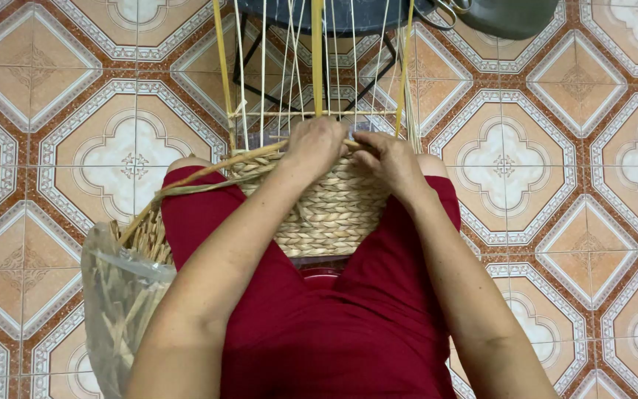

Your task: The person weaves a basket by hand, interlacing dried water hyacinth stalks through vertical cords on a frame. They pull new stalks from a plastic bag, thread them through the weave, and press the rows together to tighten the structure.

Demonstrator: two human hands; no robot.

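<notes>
A half-woven straw basket [330, 210] rests on my lap, between knees in red shorts. Its bare frame of thin cane uprights [317, 66] rises away from me, with a cross bar just above the woven edge. My left hand [314, 144] is closed at the top edge of the weave, gripping a long tan straw strand [208, 176] that trails down to the left. My right hand [389, 161] pinches the weave edge right beside it, fingers curled on the straw.
A clear plastic bag [123, 310] of loose straw sits by my left thigh. A dark stool or table on black metal legs [348, 18] stands ahead, with a grey-green object [511, 16] at the top right. Patterned orange and white floor tiles lie all around.
</notes>
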